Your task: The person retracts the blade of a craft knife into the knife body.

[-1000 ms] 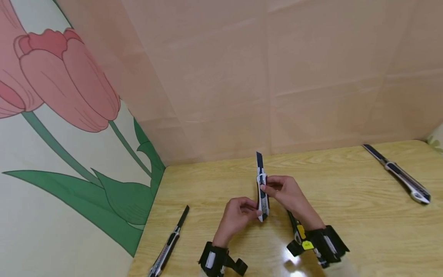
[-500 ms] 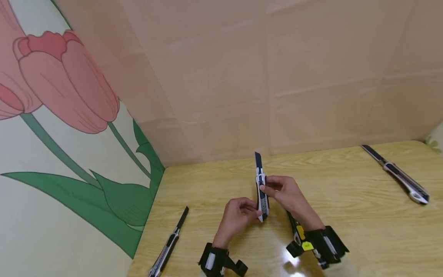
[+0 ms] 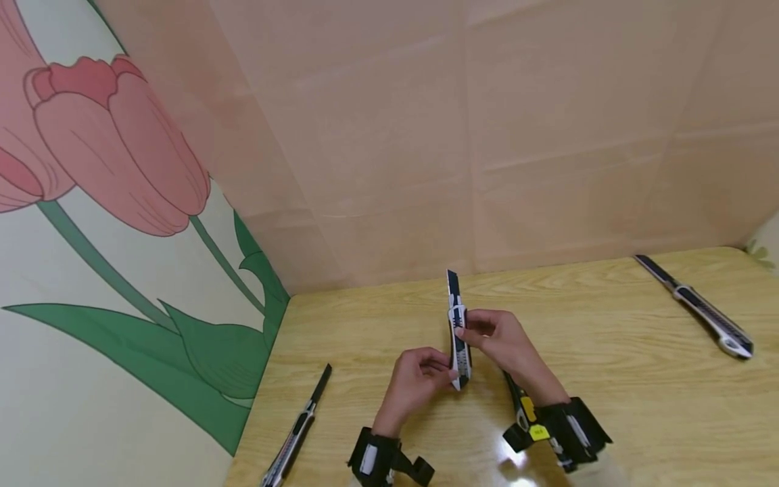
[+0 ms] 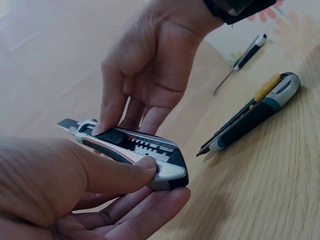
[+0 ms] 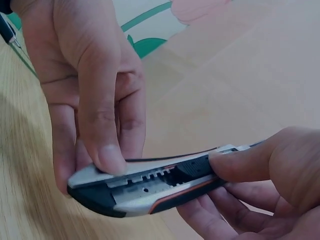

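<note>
Pinching utility knife (image 3: 462, 357): left grip (image 3: 416, 379) rear, right grip (image 3: 506, 342) forward.

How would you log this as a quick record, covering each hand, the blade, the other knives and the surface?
Left hand: pinches the rear end of the held knife
Right hand: grips it nearer the blade, thumb at the slider
Blade state: extended, pointing away from the person
Left knife: on the table, blade out
Far-right knife: on the table, blade out
Yellow-marked knife: on the table, partly hidden in the head view
Surface: wood-grain table
</note>
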The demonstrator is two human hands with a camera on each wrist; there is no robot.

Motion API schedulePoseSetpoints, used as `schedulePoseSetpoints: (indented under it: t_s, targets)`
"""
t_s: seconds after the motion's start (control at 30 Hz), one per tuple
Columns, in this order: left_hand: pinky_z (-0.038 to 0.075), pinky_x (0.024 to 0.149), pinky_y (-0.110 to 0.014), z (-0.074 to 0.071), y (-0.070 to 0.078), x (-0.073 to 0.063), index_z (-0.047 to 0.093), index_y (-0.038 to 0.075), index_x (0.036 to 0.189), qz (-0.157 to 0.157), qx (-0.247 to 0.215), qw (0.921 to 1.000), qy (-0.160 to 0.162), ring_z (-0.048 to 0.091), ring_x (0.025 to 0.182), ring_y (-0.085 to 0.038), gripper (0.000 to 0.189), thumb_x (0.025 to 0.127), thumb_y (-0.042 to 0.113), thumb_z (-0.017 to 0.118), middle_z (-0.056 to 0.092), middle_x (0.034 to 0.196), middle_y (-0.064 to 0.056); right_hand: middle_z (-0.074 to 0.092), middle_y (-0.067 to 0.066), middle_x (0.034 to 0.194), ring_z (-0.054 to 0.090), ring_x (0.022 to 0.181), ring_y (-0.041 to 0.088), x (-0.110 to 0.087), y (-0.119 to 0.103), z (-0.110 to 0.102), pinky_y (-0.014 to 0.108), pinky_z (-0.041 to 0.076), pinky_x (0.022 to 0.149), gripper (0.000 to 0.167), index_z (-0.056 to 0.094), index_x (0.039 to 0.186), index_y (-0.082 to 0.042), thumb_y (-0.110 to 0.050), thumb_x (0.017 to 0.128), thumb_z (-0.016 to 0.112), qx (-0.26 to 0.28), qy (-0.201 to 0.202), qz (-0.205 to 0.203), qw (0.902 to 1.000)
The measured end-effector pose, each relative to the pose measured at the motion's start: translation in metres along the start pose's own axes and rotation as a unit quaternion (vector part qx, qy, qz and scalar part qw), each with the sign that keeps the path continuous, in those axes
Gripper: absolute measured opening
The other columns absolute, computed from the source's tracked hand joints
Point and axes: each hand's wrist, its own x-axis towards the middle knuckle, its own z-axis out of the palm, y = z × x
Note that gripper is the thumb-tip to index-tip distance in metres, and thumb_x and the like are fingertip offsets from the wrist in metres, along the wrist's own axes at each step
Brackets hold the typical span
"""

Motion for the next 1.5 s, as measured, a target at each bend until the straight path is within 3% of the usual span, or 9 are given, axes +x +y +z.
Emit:
schedulePoseSetpoints:
  t_s: [0.47,0.63,0.97,1.13,1.33,1.5]
  targets:
    - [0.06,0.067,-0.026,0.0045,-0.001,0.0006,0.074,0.0,0.098,0.007,0.005,0.9997,0.021,0.071,0.074,-0.012,0.012,0.087,0.002,0.08,0.074,0.088,-0.006,0.071,0.015,0.116,0.069,0.1,0.023,-0.0001,0.0004,0.0016,0.038,0.059,0.084,0.035,0.068,0.124,0.001,-0.021,0.098,0.07,-0.02,0.008,0.01,0.9997]
    - [0.058,0.066,-0.023,0.0035,0.0004,-0.0006,0.075,0.002,0.098,0.008,0.022,0.999,0.039,0.07,0.073,-0.01,0.013,0.086,0.001,0.079,0.074,0.088,-0.003,0.073,0.015,0.106,0.073,0.089,0.022,0.0002,0.0008,0.0027,0.038,0.06,0.082,0.037,0.069,0.12,0.005,-0.026,0.098,0.071,0.011,0.0,0.03,0.9995]
    - [0.059,0.068,-0.024,0.0017,-0.0002,-0.0001,0.075,0.001,0.099,0.003,0.006,0.9995,0.031,0.07,0.075,-0.012,0.014,0.087,0.002,0.08,0.073,0.09,-0.005,0.074,0.017,0.105,0.075,0.086,0.024,-0.0005,-0.0003,0.0018,0.045,0.06,0.084,0.032,0.071,0.117,0.007,-0.02,0.099,0.07,0.035,-0.005,0.017,0.9992]
    - [0.059,0.067,-0.025,0.0019,-0.0019,0.0001,0.074,0.001,0.1,0.001,0.0,0.9997,0.025,0.071,0.075,-0.013,0.014,0.087,0.002,0.08,0.073,0.089,-0.004,0.074,0.019,0.106,0.074,0.087,0.024,-0.0021,-0.0015,0.0016,0.042,0.061,0.081,0.03,0.071,0.117,0.008,-0.015,0.098,0.07,0.027,-0.009,0.006,0.9996]
    - [0.058,0.067,-0.023,0.0009,0.0001,-0.0006,0.075,0.003,0.1,-0.001,0.004,0.9998,0.02,0.07,0.075,-0.011,0.014,0.087,0.003,0.08,0.073,0.09,-0.001,0.074,0.017,0.106,0.073,0.087,0.022,-0.002,-0.0022,0.0014,0.03,0.059,0.075,0.027,0.072,0.116,0.006,-0.014,0.097,0.071,0.006,-0.007,0.001,1.0]
    - [0.059,0.066,-0.024,0.0005,0.0007,-0.0005,0.074,0.002,0.1,-0.005,-0.01,0.9999,0.013,0.071,0.075,-0.012,0.014,0.087,0.003,0.079,0.073,0.09,-0.003,0.074,0.016,0.105,0.073,0.087,0.022,-0.002,-0.0023,0.0014,0.029,0.058,0.074,0.028,0.072,0.115,0.006,-0.015,0.097,0.072,0.007,-0.008,0.002,0.9999]
